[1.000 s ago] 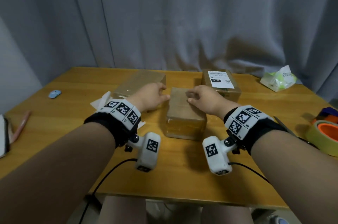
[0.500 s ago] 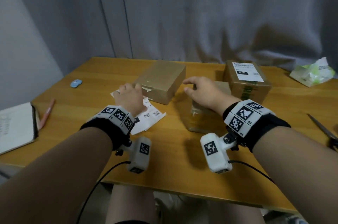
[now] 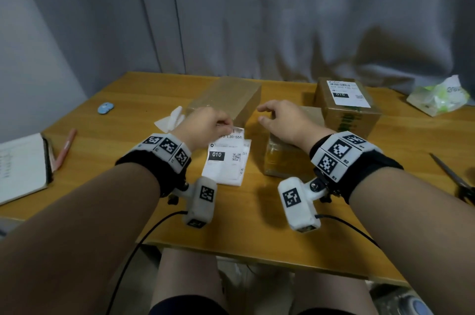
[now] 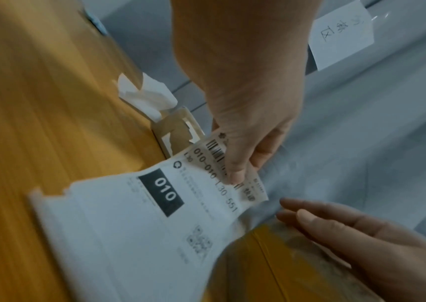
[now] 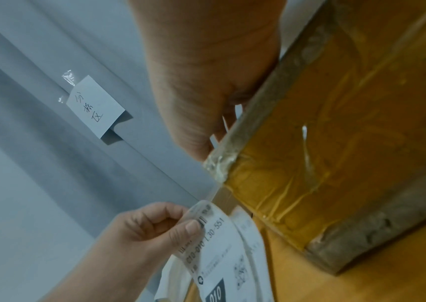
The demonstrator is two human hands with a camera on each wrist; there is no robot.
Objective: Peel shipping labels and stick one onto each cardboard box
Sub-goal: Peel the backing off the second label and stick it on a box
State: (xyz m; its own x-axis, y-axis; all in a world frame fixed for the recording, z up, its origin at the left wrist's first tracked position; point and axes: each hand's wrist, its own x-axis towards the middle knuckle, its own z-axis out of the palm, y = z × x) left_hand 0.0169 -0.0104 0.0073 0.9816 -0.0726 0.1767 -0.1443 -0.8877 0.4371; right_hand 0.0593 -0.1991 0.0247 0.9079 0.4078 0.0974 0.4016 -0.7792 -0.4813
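My left hand pinches the top end of a white shipping label printed "010" and lifts it off the sheets lying on the wooden table. In the left wrist view the thumb and fingers clamp the label by its barcode. My right hand hovers over the taped middle box, fingers relaxed, holding nothing. A plain box stands behind the label. A box at the right carries a stuck label.
A crumpled white backing paper lies left of the plain box. A notebook and pink pen are at the left edge, a small blue object behind them. Scissors and a plastic bag lie right.
My left hand left the middle box, went to the label sheets on its left and picked up the top end of one. My right hand stayed over the middle box.
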